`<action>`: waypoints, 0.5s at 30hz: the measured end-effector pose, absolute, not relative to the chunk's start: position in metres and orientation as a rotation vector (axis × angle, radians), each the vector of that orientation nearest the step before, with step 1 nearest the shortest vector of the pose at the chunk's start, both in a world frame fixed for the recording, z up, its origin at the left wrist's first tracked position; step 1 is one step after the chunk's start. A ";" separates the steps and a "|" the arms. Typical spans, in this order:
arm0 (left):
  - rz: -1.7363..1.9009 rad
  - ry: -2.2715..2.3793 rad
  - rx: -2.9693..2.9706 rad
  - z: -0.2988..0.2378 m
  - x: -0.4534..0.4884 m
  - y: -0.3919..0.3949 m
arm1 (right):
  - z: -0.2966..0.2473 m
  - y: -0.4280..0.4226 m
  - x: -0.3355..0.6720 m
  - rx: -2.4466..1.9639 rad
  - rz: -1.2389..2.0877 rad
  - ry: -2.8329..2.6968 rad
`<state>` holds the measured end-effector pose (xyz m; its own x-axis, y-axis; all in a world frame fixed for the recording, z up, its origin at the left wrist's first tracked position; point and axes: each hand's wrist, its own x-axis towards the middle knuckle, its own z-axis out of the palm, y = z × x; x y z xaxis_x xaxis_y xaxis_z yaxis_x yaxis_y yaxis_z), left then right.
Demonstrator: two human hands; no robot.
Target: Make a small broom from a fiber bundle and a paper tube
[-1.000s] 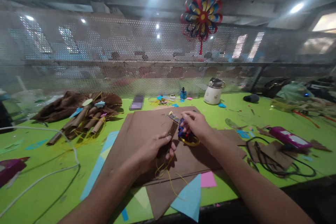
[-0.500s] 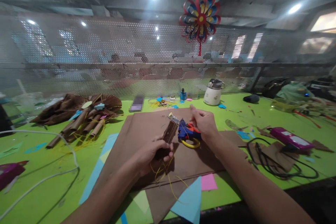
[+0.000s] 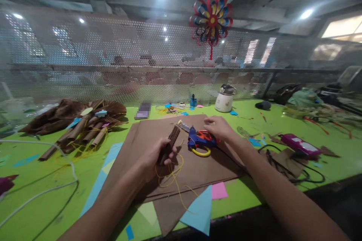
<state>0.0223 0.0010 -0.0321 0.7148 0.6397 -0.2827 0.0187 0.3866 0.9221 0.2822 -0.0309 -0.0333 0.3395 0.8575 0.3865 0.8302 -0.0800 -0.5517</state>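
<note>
My left hand (image 3: pixel 160 154) is closed around a strip of pleated brown paper (image 3: pixel 173 137), held tilted above the brown sheets. A loose yellow string (image 3: pixel 177 173) hangs from it and trails over the sheets. My right hand (image 3: pixel 219 126) hovers just beyond a blue glue gun (image 3: pixel 199 141), its fingers curled together. Whether anything is between those fingers is too small to make out. Red-orange scissor handles (image 3: pixel 206 134) show against the gun, which has a yellow loop below and a black cord. Under both hands lies a stack of brown paper sheets (image 3: pixel 147 131).
Brown paper rolls (image 3: pixel 79 128) and a pleated brown fan (image 3: pixel 115 111) lie left, near a white cable (image 3: pixel 70 154). At the back stand a white flask (image 3: pixel 224 101) and a small blue bottle (image 3: pixel 193 101). A purple device (image 3: pixel 301 145) lies right, beside black cable and scraps.
My left hand has drawn the pleated strip left, away from the glue gun, and the strip looks narrower. My right hand has turned, its raised thumb now lowered toward the fingers. The view has shifted slightly.
</note>
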 end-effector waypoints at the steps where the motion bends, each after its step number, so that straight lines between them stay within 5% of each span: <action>1: 0.447 0.706 1.094 -0.030 0.022 0.002 | -0.037 -0.032 0.276 -1.918 0.069 -1.579; 15: 0.626 0.791 0.908 -0.033 0.019 0.006 | -0.048 -0.051 0.260 -2.079 -0.195 -1.903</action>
<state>0.0191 0.0056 -0.0328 0.5646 0.7582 -0.3262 -0.1440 0.4796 0.8656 0.2601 -0.0506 -0.0484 0.1056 0.9453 0.3087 0.9883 -0.0653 -0.1381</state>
